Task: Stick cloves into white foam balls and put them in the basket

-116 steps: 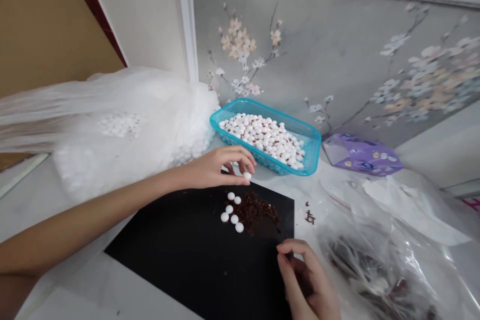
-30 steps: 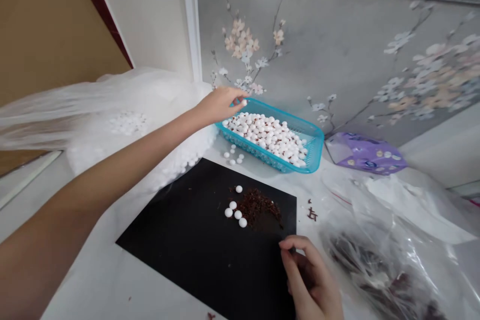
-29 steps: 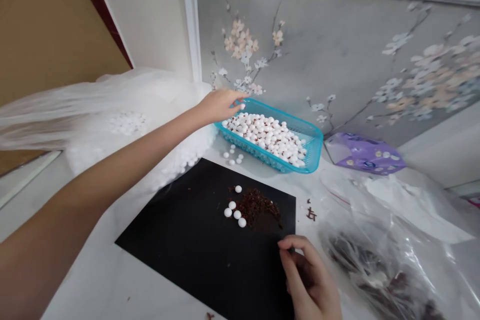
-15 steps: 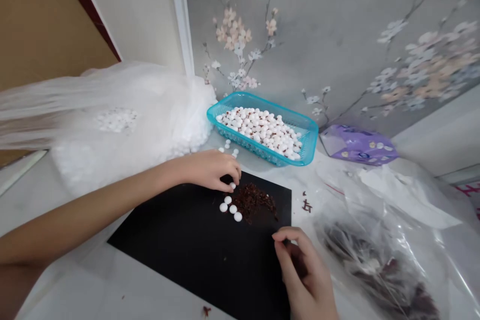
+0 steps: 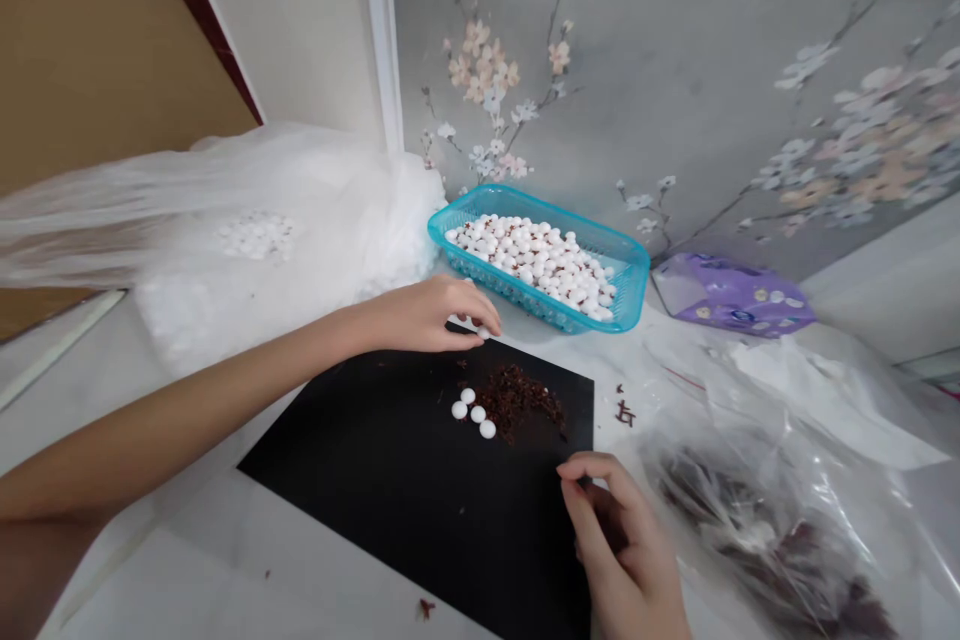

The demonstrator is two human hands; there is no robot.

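Observation:
My left hand hovers over the far edge of a black mat, with a small white ball at its fingertips. Several more white balls lie on the mat beside a heap of dark red-brown bits. Near the mat's right edge, my right hand has thumb and forefinger pinched together; whatever is between them, if anything, is too small to make out. Behind the left hand stands a blue plastic basket of white balls with red-brown bits among them.
A big clear bag of white balls sits at the left. On the right are a purple packet and a clear plastic bag of dark material. A few red-brown pieces lie on the white tabletop. A flower-patterned panel stands behind.
My left hand has lifted away from the heap towards the basket, carrying a white ball. My right hand stays pinched near the mat's right edge. The view has shifted slightly.

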